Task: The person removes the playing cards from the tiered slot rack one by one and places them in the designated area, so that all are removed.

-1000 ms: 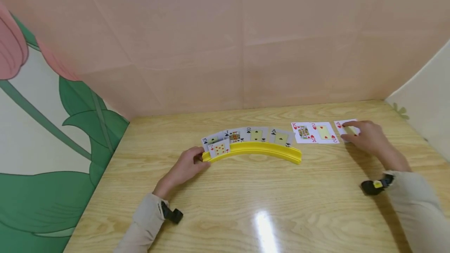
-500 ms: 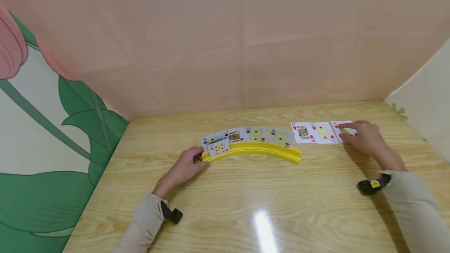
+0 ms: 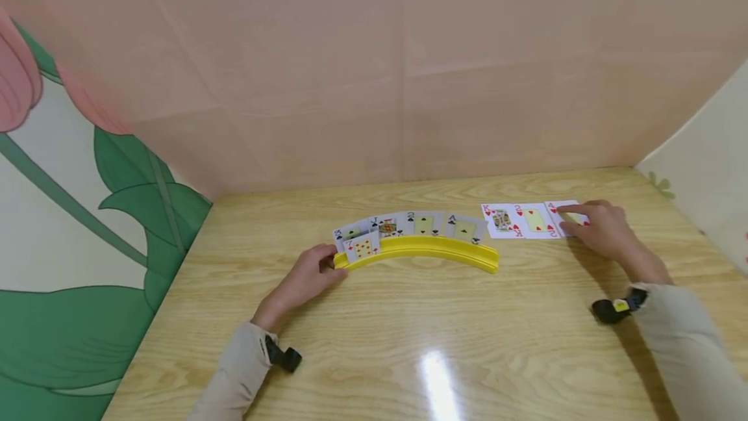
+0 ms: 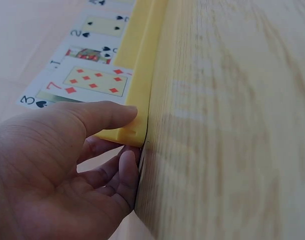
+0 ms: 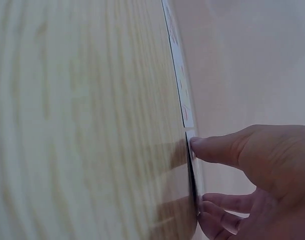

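Observation:
My left hand (image 3: 305, 281) grips the left end of a curved yellow playing-card holder (image 3: 438, 251). In the left wrist view, its thumb lies on the holder's front with fingers curled at the end. A seven of diamonds (image 3: 363, 247) stands in the front slot, partly covering the three of spades (image 3: 347, 232) behind it. Further right stand a jack of spades (image 3: 388, 227), a two of spades (image 3: 424, 224) and another black card (image 3: 465, 230). At the right, my right hand (image 3: 608, 229) holds a hearts card (image 3: 574, 217) at the tabletop by thumb and fingertips, covering part of it.
A king of hearts (image 3: 500, 221) and a two of hearts (image 3: 534, 219) lie flat between the holder and my right hand. The wooden table (image 3: 380, 343) meets a pinkish wall covering (image 3: 350, 115) at the back. A leaf-patterned panel (image 3: 64, 336) borders the left side.
My right hand has slid the hearts card left, up against the two of hearts. My left hand keeps its grip on the card holder.

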Available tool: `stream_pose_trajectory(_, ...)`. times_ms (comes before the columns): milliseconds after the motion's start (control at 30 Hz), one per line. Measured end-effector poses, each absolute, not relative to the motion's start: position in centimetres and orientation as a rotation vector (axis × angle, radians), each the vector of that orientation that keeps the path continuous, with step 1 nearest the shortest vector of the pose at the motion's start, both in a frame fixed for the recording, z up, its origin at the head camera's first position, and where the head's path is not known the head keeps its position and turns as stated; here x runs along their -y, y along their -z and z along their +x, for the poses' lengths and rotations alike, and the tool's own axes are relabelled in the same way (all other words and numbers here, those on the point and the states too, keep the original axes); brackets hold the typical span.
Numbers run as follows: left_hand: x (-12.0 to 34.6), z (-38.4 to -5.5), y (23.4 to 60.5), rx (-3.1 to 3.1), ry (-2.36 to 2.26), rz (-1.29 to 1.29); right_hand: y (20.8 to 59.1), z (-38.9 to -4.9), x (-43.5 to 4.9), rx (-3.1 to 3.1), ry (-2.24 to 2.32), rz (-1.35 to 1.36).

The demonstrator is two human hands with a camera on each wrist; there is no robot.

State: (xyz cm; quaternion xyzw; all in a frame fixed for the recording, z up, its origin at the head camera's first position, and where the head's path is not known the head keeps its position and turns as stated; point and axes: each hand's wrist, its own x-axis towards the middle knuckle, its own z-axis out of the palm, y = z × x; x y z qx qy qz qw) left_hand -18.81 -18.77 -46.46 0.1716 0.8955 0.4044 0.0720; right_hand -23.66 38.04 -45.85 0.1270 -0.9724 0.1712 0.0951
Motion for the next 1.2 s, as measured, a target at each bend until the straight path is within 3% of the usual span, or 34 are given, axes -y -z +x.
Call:
stream_pose_trajectory(767,18.8,-18.8,46.4,-2.69,-1.207,0.537,45.3,-23.7,-37.5,2.87,-0.587,0.362)
stream_pose_trajectory(1200,18.8,-19.0,46.6,-2.703,-1.185,0.532,43.0,-23.1,-34.8,2.678,-0.591,0.458)
